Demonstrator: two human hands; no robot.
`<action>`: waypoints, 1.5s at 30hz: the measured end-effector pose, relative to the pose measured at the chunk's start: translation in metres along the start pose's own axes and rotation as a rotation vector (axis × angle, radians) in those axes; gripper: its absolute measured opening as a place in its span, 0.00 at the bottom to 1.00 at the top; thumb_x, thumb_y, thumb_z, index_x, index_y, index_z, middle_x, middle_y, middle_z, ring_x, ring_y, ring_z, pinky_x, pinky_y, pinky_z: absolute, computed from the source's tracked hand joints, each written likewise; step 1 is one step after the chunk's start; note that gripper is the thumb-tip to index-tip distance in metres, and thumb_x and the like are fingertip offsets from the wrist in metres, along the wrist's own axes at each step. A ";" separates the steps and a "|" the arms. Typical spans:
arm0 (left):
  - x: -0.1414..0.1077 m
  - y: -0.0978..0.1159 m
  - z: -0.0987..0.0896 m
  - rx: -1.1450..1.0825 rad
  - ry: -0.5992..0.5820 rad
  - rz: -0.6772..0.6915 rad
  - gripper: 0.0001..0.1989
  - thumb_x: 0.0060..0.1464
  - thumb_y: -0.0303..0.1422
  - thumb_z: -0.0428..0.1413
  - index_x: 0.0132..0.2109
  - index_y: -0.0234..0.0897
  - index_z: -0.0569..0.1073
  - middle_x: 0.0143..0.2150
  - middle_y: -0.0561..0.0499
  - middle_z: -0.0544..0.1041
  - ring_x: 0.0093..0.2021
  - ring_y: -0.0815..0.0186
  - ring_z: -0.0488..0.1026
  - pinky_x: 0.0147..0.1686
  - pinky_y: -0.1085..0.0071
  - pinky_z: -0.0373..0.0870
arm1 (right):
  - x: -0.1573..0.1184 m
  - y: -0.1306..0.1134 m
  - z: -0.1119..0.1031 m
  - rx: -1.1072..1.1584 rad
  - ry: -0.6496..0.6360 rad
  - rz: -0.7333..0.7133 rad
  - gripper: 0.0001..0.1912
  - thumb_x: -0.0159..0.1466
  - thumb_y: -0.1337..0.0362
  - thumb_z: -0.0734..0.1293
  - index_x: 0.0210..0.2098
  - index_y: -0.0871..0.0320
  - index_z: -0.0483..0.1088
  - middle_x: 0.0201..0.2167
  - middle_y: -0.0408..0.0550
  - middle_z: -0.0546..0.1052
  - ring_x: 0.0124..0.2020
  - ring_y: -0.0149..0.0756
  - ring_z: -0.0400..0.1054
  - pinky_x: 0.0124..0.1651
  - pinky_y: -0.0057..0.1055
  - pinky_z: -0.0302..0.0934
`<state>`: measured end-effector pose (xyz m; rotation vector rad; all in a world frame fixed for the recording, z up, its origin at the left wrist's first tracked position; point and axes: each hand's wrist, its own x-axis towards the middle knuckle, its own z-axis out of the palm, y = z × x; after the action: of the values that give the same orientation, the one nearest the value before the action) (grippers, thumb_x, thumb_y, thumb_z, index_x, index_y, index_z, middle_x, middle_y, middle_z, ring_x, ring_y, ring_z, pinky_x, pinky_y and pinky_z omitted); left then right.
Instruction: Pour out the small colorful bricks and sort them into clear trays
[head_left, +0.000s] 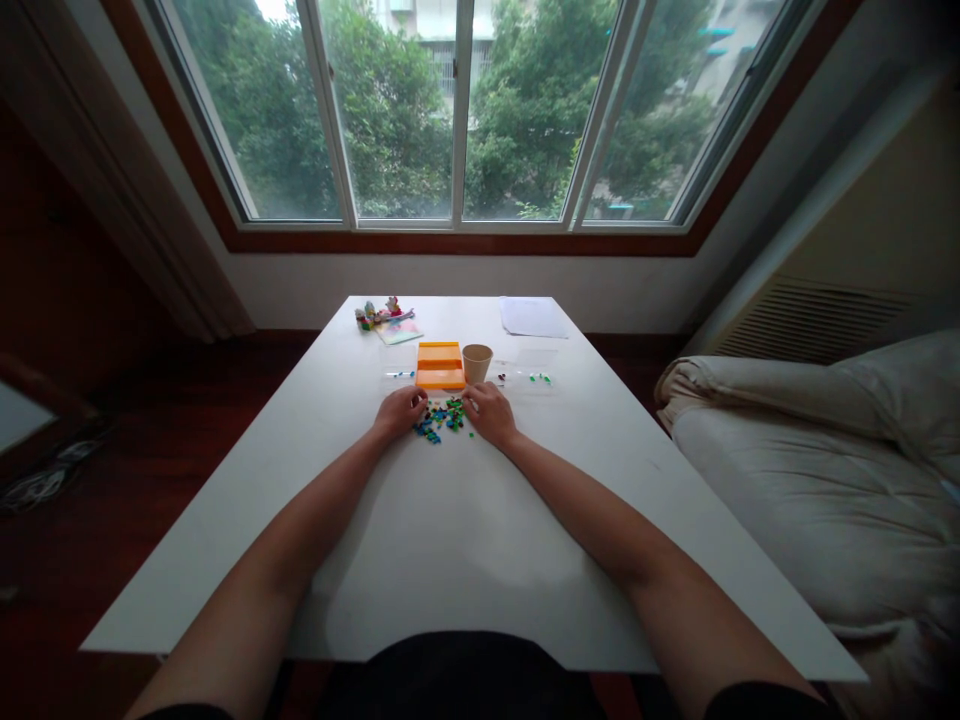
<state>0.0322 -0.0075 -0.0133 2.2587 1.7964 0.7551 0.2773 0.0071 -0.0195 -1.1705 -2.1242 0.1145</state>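
Note:
A loose pile of small toy building bricks [442, 418], blue, green and dark, lies on the white table between my two hands. My left hand [399, 412] rests at the pile's left edge, its thumb and fingers curled together; whatever they pinch is too small to name. On the opposite side my right hand [490, 413] is bent over the pile's right edge, fingertips drawn in, and their contents cannot be made out. Just beyond the pile sits an orange two-part tray [440, 366]. A brown paper cup [477, 362] stands upright beside it, behind my right hand.
Clear trays with a few blue pieces [401, 374] and green pieces [539, 378] flank the orange tray and cup. Colourful toy figures [384, 314] and a printed sheet [400, 331] lie far left; white paper [533, 317] lies far right. A sofa [787, 470] stands right of the table [450, 540].

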 end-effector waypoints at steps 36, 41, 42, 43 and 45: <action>0.009 0.012 0.011 0.102 -0.060 0.462 0.15 0.62 0.37 0.55 0.55 0.44 0.74 0.51 0.45 0.74 0.52 0.57 0.70 0.53 0.60 0.67 | -0.001 0.018 0.006 0.075 -0.204 -0.199 0.22 0.68 0.63 0.65 0.62 0.50 0.68 0.58 0.51 0.74 0.59 0.43 0.67 0.62 0.43 0.61; 0.015 0.010 0.011 0.100 -0.086 0.521 0.18 0.62 0.37 0.55 0.58 0.45 0.73 0.51 0.45 0.74 0.51 0.57 0.70 0.53 0.60 0.67 | 0.000 0.021 0.008 0.075 -0.205 -0.205 0.22 0.69 0.62 0.65 0.62 0.49 0.68 0.57 0.51 0.74 0.58 0.43 0.68 0.61 0.43 0.62; 0.016 0.010 0.011 0.099 -0.084 0.516 0.18 0.62 0.37 0.55 0.58 0.45 0.73 0.51 0.44 0.74 0.50 0.57 0.70 0.53 0.60 0.67 | 0.000 0.021 0.009 0.078 -0.208 -0.204 0.22 0.69 0.62 0.65 0.62 0.49 0.68 0.57 0.50 0.74 0.58 0.43 0.68 0.61 0.43 0.62; 0.017 0.010 0.011 0.095 -0.081 0.509 0.17 0.63 0.37 0.55 0.58 0.44 0.73 0.50 0.44 0.74 0.50 0.57 0.70 0.52 0.60 0.67 | 0.000 0.021 0.009 0.080 -0.207 -0.203 0.22 0.69 0.61 0.65 0.62 0.48 0.68 0.57 0.50 0.74 0.58 0.43 0.68 0.61 0.43 0.62; 0.019 0.011 0.013 0.079 -0.073 0.499 0.16 0.63 0.37 0.54 0.56 0.44 0.74 0.49 0.44 0.74 0.49 0.58 0.70 0.51 0.61 0.68 | -0.001 0.022 0.011 0.085 -0.201 -0.204 0.22 0.69 0.61 0.66 0.62 0.48 0.68 0.56 0.49 0.75 0.57 0.43 0.68 0.61 0.42 0.62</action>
<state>0.0503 0.0098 -0.0142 2.7864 1.2565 0.6661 0.2863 0.0219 -0.0362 -0.9195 -2.3777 0.2351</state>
